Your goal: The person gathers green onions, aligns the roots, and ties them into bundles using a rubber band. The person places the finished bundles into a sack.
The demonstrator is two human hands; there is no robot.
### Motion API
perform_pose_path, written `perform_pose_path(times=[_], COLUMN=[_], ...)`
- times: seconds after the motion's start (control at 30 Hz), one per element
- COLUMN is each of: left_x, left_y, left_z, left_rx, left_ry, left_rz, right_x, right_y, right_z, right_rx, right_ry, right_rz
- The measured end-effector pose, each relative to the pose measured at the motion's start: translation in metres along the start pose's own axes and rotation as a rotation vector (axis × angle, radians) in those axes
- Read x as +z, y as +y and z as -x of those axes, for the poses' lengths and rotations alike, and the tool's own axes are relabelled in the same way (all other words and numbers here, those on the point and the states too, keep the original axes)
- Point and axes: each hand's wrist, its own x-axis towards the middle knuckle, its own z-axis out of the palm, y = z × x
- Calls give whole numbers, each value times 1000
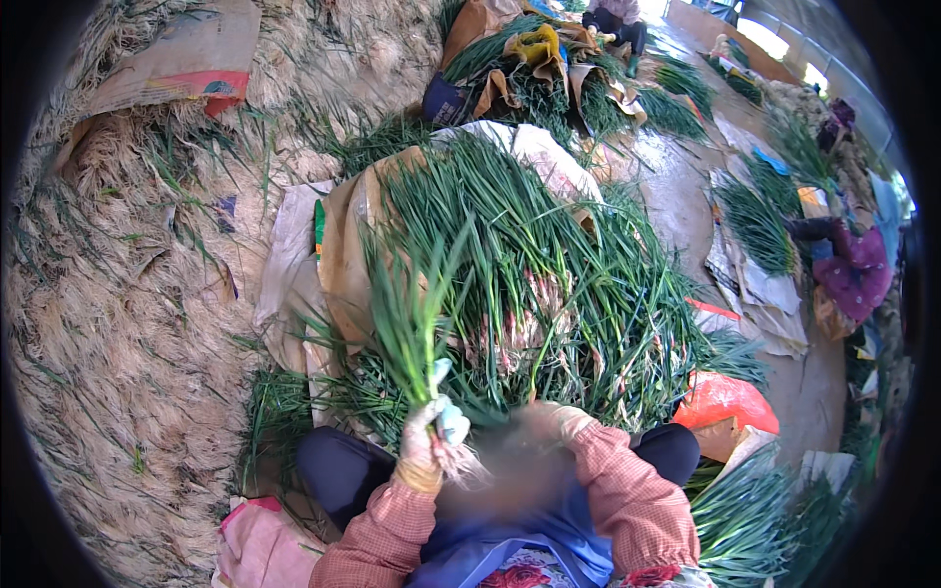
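Observation:
My left hand [431,441], in a pale glove, is closed around a small bunch of green onions [417,343]. Their green leaves point up and away, slightly blurred, and the pale roots [461,465] hang below my fist. My right hand [551,421] is close to the near edge of a big heap of green onions [510,245]. It is smeared by motion, so its fingers and anything in them cannot be made out. The heap lies on brown and white sacking, with reddish-white root ends [524,328] facing me.
Cut pale roots and trimmings [127,363] cover the ground at left. A red sack [730,404] and more green onions [740,510] lie at my right. Beyond the heap is another bundle [539,88] in sacking. Other people sit at the far top [618,20] and right [853,269].

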Motion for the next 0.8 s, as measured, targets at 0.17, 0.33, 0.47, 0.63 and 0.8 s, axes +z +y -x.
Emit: perform_pose_path(times=[0.17,0.33,0.47,0.63,0.8], left_x=[12,20,-12,-12,-22], left_y=[11,-6,-24,-19,-33], left_z=[-5,-30,-53,-35,-23], left_rx=[-18,-51,38,-51,-87], left_ry=[68,157,199,211,184], left_rz=[-233,-446,-597,-507,-371], right_x=[-48,-4,5,-19,0], right_y=[-17,12,-45,-13,-48], right_z=[-2,-66,-10,-10,-42], right_rx=[180,195,-154,-183,-247], right_ry=[474,842,736,328,372], right_rz=[-392,-62,169,-1296,-1871])
